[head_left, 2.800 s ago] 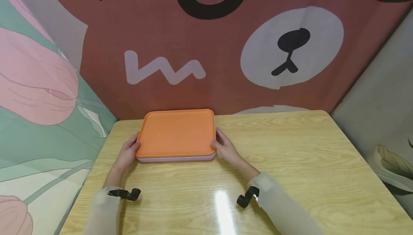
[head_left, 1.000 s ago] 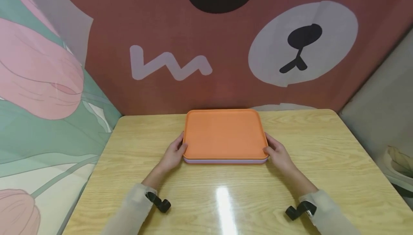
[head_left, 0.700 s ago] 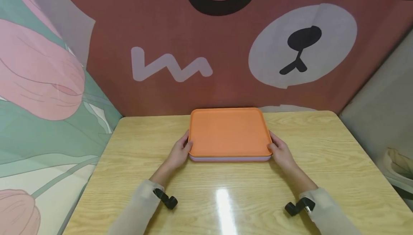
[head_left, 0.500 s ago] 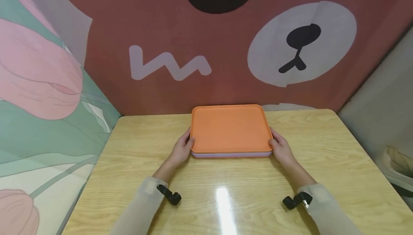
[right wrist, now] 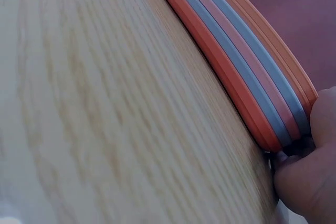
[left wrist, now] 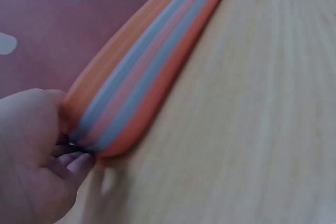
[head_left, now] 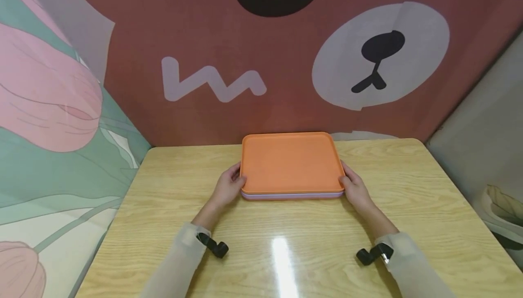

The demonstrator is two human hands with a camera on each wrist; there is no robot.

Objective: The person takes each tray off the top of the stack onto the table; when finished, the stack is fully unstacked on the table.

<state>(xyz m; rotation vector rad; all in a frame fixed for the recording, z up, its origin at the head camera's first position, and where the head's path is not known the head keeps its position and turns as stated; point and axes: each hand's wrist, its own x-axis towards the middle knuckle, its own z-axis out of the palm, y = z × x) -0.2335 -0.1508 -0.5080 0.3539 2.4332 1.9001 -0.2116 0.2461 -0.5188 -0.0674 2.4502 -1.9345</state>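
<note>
While the left hand (head_left: 228, 189) pinches stacked trays (head_left: 292, 164), the right hand (head_left: 357, 191) pinches them opposite. A table (head_left: 323, 239) lies beneath both.

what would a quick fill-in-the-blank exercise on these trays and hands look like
The top tray of the stack is ____.
The left hand grips the stack's left side, and the right hand its ____ side.
In the wrist views, the middle band is ____.
The table shows a ____ grain.

Missing words: orange, right, pink, wood.
</note>
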